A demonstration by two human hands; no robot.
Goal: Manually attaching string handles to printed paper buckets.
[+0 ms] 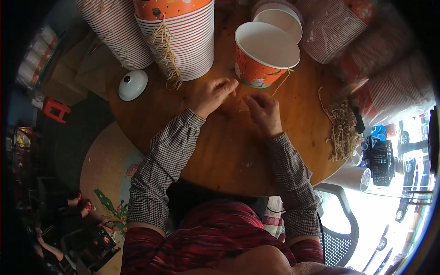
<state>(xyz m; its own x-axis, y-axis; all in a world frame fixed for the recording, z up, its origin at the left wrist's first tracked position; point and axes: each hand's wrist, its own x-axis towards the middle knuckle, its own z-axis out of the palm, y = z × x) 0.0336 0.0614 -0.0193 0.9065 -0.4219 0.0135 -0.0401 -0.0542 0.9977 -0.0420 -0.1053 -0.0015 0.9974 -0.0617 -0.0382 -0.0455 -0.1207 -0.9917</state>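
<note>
Head: orange paper tub (256, 72) on worktop (220, 160), twine strand (283, 83) at its rim. Left hand (213, 97) and right hand (266, 112) just nearer the body; can't tell if either's closed on anything. Twine-hung tub stack (192, 48) looks done; loose twine bundle (343, 126) likely still to use.

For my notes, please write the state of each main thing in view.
Orange bucket: open, empty, string hanging at its rim.
Tall bucket stack: nested, strings on its side.
White lid: knob side up.
String bundle: tangled.
Bagged stacks: nested, wrapped.
Left hand: fingers bent, grip unclear.
Right hand: fingers bent, grip unclear.
</note>
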